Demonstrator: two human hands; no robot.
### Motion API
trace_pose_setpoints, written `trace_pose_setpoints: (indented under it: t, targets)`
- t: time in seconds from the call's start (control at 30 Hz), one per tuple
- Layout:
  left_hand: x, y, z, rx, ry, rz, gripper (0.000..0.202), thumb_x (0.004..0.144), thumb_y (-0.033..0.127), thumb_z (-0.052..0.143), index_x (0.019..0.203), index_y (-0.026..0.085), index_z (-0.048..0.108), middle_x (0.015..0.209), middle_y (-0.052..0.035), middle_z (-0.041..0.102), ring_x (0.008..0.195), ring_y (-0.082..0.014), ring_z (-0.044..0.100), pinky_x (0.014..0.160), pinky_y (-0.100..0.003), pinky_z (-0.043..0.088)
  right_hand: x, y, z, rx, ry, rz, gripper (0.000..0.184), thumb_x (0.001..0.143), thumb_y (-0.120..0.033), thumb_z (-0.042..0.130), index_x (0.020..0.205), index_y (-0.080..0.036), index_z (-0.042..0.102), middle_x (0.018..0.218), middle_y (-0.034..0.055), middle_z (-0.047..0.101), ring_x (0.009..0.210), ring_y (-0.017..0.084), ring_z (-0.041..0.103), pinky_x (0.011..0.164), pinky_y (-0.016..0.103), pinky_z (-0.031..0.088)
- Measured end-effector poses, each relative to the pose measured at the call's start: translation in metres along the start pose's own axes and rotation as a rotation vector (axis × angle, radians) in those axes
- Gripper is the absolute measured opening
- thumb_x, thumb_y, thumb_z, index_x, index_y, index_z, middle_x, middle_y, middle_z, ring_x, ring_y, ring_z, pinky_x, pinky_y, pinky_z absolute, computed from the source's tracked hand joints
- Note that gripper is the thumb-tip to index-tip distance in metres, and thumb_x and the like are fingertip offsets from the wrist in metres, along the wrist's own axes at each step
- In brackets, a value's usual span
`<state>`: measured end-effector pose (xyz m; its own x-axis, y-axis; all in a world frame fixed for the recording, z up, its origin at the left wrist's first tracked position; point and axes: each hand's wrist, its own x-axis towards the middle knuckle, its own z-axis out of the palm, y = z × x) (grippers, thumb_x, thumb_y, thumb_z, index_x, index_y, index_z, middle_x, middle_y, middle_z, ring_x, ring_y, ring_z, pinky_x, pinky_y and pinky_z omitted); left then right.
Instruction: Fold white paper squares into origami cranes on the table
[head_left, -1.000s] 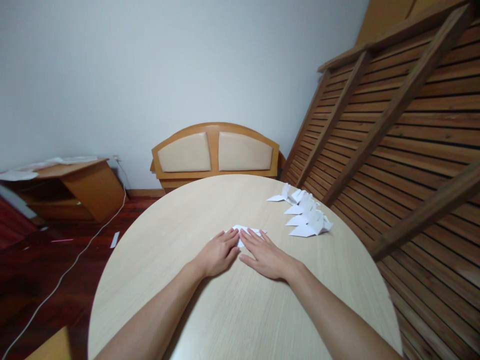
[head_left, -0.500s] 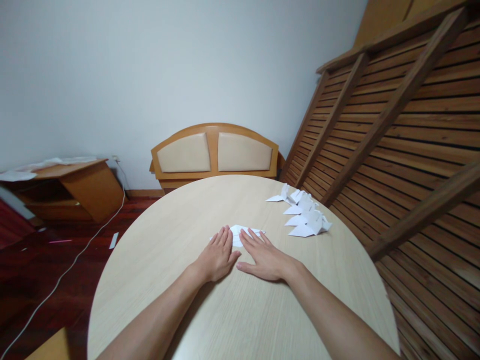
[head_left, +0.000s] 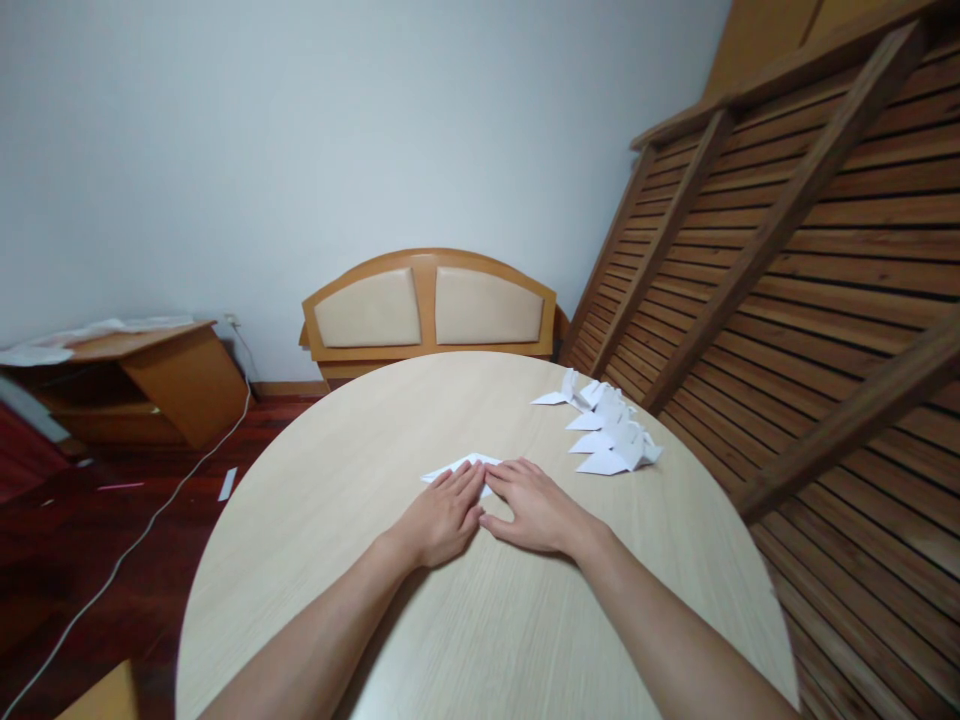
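A folded white paper (head_left: 459, 467) lies flat on the round light wooden table (head_left: 360, 500), near its middle. My left hand (head_left: 441, 518) lies palm down with its fingers stretched out over the paper's near edge. My right hand (head_left: 534, 508) lies flat beside it, fingers extended onto the paper's right part, thumb touching the left hand. Most of the paper is hidden under the fingers; only its far left corner shows.
Several folded white paper figures (head_left: 609, 432) stand in a row at the table's right rim. Behind the table is a padded wooden headboard (head_left: 429, 305). A slatted wooden frame (head_left: 787, 260) leans on the right. A low cabinet (head_left: 150, 375) and a cable (head_left: 127, 550) are on the left floor.
Both hands have drawn together over the paper; the right hand slid left and now covers its right tip, while the paper's left corner now shows beyond the left fingers.
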<state>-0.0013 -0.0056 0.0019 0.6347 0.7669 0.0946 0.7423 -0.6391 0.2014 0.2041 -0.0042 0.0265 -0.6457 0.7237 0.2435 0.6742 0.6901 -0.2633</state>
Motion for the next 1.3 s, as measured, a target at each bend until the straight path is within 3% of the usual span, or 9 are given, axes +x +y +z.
trace_pose_setpoints:
  t: [0.1, 0.2, 0.3, 0.43, 0.63, 0.93, 1.07, 1.17, 1.3]
  targets:
    - [-0.001, -0.003, 0.0, -0.043, -0.005, 0.038, 0.059, 0.102, 0.039, 0.032, 0.155, 0.014, 0.026, 0.161, -0.0131, 0.027, 0.151, -0.0243, 0.021, 0.122, -0.046, 0.023, 0.004, 0.004, -0.001, 0.011, 0.042, 0.007, 0.029, 0.091, -0.028, 0.057, 0.115, -0.018, 0.069, 0.12, 0.0102, 0.07, 0.113, 0.025, 0.061, 0.103, 0.039, 0.041]
    - [-0.002, -0.005, -0.001, -0.085, -0.02, 0.095, 0.061, 0.102, 0.043, 0.035, 0.156, 0.016, 0.025, 0.161, -0.0117, 0.027, 0.15, -0.0261, 0.021, 0.122, -0.048, 0.023, 0.007, 0.012, 0.004, 0.05, 0.119, 0.108, 0.023, 0.093, -0.019, 0.05, 0.104, -0.017, 0.07, 0.104, 0.0091, 0.072, 0.103, 0.022, 0.063, 0.094, 0.036, 0.046]
    - [-0.003, -0.005, -0.002, -0.112, -0.023, 0.154, 0.061, 0.102, 0.042, 0.036, 0.156, 0.019, 0.024, 0.161, -0.0109, 0.028, 0.15, -0.0278, 0.022, 0.122, -0.05, 0.023, 0.008, 0.022, 0.013, 0.118, 0.215, 0.177, 0.031, 0.094, -0.018, 0.048, 0.122, -0.015, 0.063, 0.118, 0.0122, 0.069, 0.112, 0.023, 0.06, 0.099, 0.038, 0.046]
    - [-0.004, -0.002, -0.005, -0.118, 0.007, 0.201, 0.061, 0.1, 0.042, 0.04, 0.155, 0.018, 0.028, 0.159, -0.0135, 0.033, 0.149, -0.0295, 0.027, 0.121, -0.05, 0.026, 0.006, 0.03, 0.023, 0.195, 0.206, 0.14, 0.041, 0.096, -0.019, 0.046, 0.136, -0.013, 0.054, 0.132, 0.0146, 0.063, 0.123, 0.024, 0.056, 0.107, 0.041, 0.043]
    - [-0.003, -0.001, 0.001, -0.074, 0.067, 0.153, 0.058, 0.102, 0.044, 0.036, 0.15, 0.012, 0.035, 0.156, -0.0189, 0.035, 0.148, -0.0298, 0.028, 0.122, -0.048, 0.027, 0.007, 0.031, 0.027, 0.227, 0.235, 0.089, 0.042, 0.092, -0.016, 0.051, 0.134, -0.015, 0.056, 0.13, 0.0129, 0.064, 0.122, 0.024, 0.057, 0.107, 0.042, 0.044]
    - [-0.002, -0.006, 0.01, -0.037, 0.057, 0.101, 0.063, 0.103, 0.05, 0.028, 0.154, 0.012, 0.023, 0.164, -0.0186, 0.011, 0.152, -0.0283, 0.006, 0.123, -0.048, 0.022, 0.008, 0.025, 0.024, 0.245, 0.212, 0.045, 0.035, 0.094, -0.016, 0.05, 0.125, -0.019, 0.065, 0.125, 0.0092, 0.069, 0.117, 0.023, 0.061, 0.104, 0.04, 0.047]
    - [-0.002, -0.004, 0.008, -0.011, -0.026, 0.047, 0.07, 0.103, 0.054, 0.022, 0.156, 0.008, 0.018, 0.163, -0.0196, 0.013, 0.152, -0.0274, 0.005, 0.123, -0.046, 0.018, 0.007, 0.02, 0.023, 0.21, 0.129, 0.033, 0.037, 0.098, -0.02, 0.045, 0.13, -0.019, 0.063, 0.136, 0.0105, 0.063, 0.129, 0.023, 0.055, 0.112, 0.042, 0.04]
    - [-0.002, -0.001, 0.006, 0.014, -0.039, -0.023, 0.074, 0.102, 0.056, 0.019, 0.155, 0.005, 0.018, 0.162, -0.021, 0.014, 0.152, -0.0275, 0.007, 0.123, -0.045, 0.017, 0.003, 0.013, 0.02, 0.135, -0.014, 0.049, 0.046, 0.101, -0.026, 0.039, 0.145, -0.017, 0.048, 0.151, 0.012, 0.048, 0.143, 0.025, 0.039, 0.12, 0.05, 0.027]
    - [-0.003, 0.001, 0.002, 0.05, -0.027, -0.089, 0.072, 0.102, 0.057, 0.016, 0.156, 0.01, 0.021, 0.162, -0.0177, 0.019, 0.151, -0.0269, 0.014, 0.122, -0.045, 0.018, -0.001, 0.004, 0.016, 0.073, -0.178, 0.075, 0.058, 0.103, -0.035, 0.033, 0.156, -0.014, 0.026, 0.162, 0.0124, 0.024, 0.151, 0.027, 0.018, 0.122, 0.056, 0.014]
